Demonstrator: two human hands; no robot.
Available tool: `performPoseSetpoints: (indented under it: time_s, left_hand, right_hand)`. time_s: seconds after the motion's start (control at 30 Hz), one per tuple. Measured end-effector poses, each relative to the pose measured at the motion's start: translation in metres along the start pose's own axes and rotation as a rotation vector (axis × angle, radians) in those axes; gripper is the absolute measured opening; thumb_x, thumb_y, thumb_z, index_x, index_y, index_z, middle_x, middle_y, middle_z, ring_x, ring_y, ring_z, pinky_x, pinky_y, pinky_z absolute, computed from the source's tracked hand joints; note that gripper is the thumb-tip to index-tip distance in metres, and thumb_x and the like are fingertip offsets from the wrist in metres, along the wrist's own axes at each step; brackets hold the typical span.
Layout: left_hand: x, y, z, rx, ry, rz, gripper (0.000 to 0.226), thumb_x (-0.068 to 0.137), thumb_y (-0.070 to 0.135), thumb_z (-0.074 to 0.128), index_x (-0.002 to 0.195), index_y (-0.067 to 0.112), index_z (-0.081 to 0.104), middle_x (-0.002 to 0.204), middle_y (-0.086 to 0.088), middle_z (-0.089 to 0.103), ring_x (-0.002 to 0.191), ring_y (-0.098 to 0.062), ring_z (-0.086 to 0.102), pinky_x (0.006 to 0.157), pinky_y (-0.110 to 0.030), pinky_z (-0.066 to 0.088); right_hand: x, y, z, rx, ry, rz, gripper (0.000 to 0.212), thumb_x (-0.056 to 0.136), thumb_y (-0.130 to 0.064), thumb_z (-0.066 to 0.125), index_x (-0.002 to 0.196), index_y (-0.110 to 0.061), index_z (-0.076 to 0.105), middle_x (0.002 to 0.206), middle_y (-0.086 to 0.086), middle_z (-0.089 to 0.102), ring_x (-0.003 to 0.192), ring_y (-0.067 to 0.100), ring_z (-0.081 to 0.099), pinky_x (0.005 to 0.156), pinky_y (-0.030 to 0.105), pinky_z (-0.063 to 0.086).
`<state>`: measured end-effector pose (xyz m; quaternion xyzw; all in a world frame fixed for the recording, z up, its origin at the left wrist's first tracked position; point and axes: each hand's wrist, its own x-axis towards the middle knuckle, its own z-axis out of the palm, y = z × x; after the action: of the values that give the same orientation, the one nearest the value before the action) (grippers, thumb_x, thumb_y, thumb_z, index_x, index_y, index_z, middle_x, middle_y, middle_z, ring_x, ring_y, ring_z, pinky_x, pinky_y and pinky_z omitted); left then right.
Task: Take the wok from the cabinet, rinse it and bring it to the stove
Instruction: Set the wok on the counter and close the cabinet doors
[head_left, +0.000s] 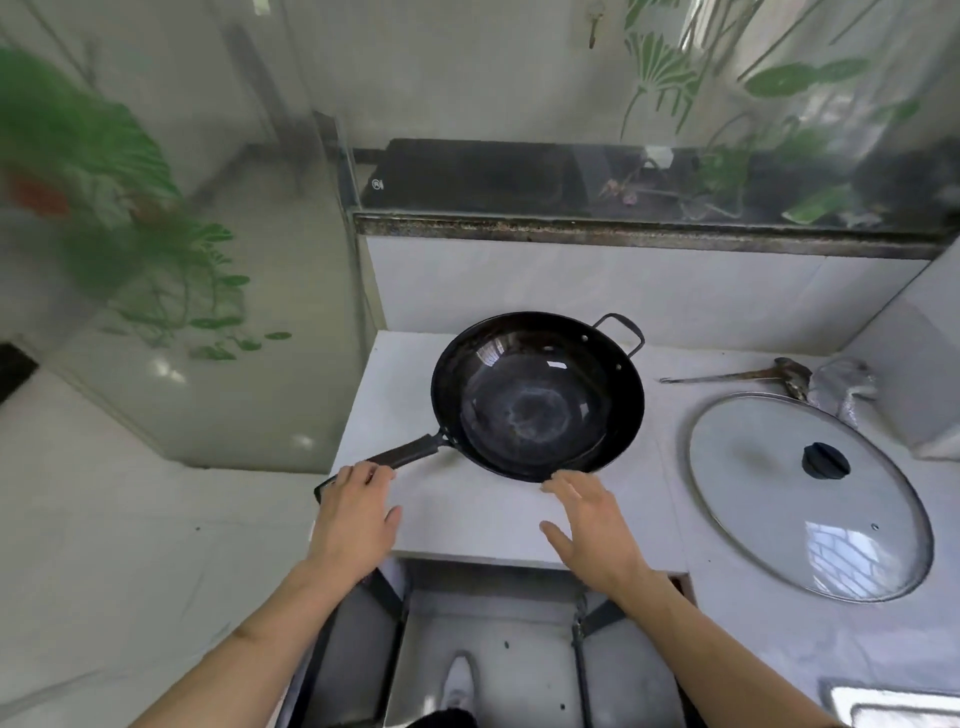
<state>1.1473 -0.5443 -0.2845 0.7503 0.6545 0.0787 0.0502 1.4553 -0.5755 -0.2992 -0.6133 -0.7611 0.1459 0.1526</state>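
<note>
The wok (537, 395) sits upright on the counter (483, 514), its handle (405, 454) running near-left toward you. Your left hand (353, 519) covers the handle's end, grip uncertain; your right hand (592, 525), open and empty, is at the near rim.

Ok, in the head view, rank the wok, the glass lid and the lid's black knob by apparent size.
1. glass lid and wok: similar; lid sits nearer, so unsure
2. black knob: clearly smallest

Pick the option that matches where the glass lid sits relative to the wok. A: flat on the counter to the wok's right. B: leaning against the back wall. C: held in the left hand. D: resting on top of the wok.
A: the glass lid lies flat on the white counter, apart from the wok and to its right.
</note>
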Motion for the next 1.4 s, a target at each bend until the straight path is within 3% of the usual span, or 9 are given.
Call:
performPoseSetpoints:
  time_s: [0.4,0.77,0.87,0.9,0.97,1.13,1.23,1.33,1.4]
  left_hand:
    - [-0.122,-0.043,0.034,-0.183,-0.24,-0.36,0.032,0.087,0.037,0.059,0.116,0.021,0.056,0.116,-0.001,0.058,0.11,-0.023,0.05,0.092,-0.037,0.045]
    - [-0.157,-0.109,0.062,-0.552,-0.412,-0.585,0.042,0.095,0.039,0.049,0.127,0.012,0.053,0.126,-0.009,0.058,0.119,-0.027,0.052,0.101,-0.035,0.04]
    - [-0.158,-0.116,0.067,-0.729,-0.444,-0.671,0.038,0.097,0.04,0.041,0.092,0.007,0.06,0.097,-0.01,0.064,0.101,-0.031,0.058,0.085,-0.036,0.042]
    - [-0.16,-0.117,0.068,-0.769,-0.446,-0.701,0.041,0.097,0.041,0.039,0.077,0.009,0.055,0.084,-0.009,0.061,0.09,-0.031,0.058,0.079,-0.036,0.041]
    - [-0.166,-0.116,0.069,-0.847,-0.442,-0.76,0.046,0.097,0.046,0.037,0.065,0.014,0.047,0.075,-0.005,0.054,0.079,-0.028,0.053,0.074,-0.035,0.038]
    - [-0.174,-0.134,0.089,-0.961,-0.463,-0.836,0.047,0.079,0.064,0.043,0.065,0.019,0.049,0.062,-0.002,0.054,0.065,-0.027,0.057,0.077,-0.039,0.053]
    - [-0.172,-0.145,0.111,-1.01,-0.498,-0.845,0.048,0.068,0.068,0.044,0.069,0.02,0.049,0.058,-0.001,0.046,0.057,-0.023,0.046,0.07,-0.039,0.054]
    - [-0.172,-0.133,0.103,-1.056,-0.508,-0.89,0.051,0.065,0.068,0.045,0.075,0.02,0.055,0.065,-0.009,0.056,0.063,-0.027,0.056,0.069,-0.041,0.058]
    - [-0.169,-0.118,0.088,-1.103,-0.512,-0.92,0.058,0.066,0.067,0.046,0.082,0.014,0.062,0.08,-0.017,0.068,0.077,-0.034,0.067,0.074,-0.043,0.061]
  right_hand:
    - [-0.051,-0.049,0.039,-0.029,-0.289,0.023,0.051,0.092,-0.035,0.058,0.139,-0.021,0.043,0.145,-0.002,0.04,0.133,0.019,0.036,0.11,0.033,0.031]
    - [-0.056,-0.101,0.067,-0.128,-0.374,0.106,0.059,0.09,-0.04,0.058,0.143,-0.022,0.038,0.144,-0.003,0.041,0.132,0.018,0.037,0.11,0.035,0.034]
    - [-0.064,-0.111,0.073,-0.132,-0.353,0.14,0.06,0.091,-0.04,0.058,0.145,-0.023,0.036,0.147,-0.002,0.037,0.136,0.02,0.032,0.113,0.037,0.032]
    - [-0.068,-0.113,0.074,-0.136,-0.345,0.153,0.06,0.092,-0.039,0.057,0.145,-0.023,0.036,0.149,-0.001,0.036,0.138,0.021,0.031,0.113,0.037,0.03]
    - [-0.078,-0.116,0.075,-0.136,-0.339,0.182,0.06,0.092,-0.039,0.057,0.146,-0.022,0.035,0.15,0.0,0.035,0.14,0.022,0.029,0.113,0.037,0.028]
    - [-0.089,-0.112,0.075,-0.111,-0.324,0.249,0.059,0.092,-0.038,0.059,0.144,-0.021,0.038,0.148,0.001,0.039,0.137,0.022,0.033,0.113,0.038,0.031]
    - [-0.09,-0.107,0.073,-0.105,-0.328,0.282,0.058,0.092,-0.037,0.059,0.144,-0.02,0.038,0.147,0.001,0.039,0.137,0.022,0.033,0.113,0.039,0.031]
    - [-0.09,-0.1,0.071,-0.086,-0.321,0.296,0.061,0.092,-0.035,0.06,0.145,-0.018,0.037,0.15,0.002,0.037,0.139,0.023,0.031,0.114,0.04,0.03]
    - [-0.087,-0.093,0.069,-0.077,-0.316,0.306,0.065,0.092,-0.034,0.06,0.148,-0.016,0.033,0.153,0.004,0.034,0.141,0.024,0.027,0.116,0.039,0.028]
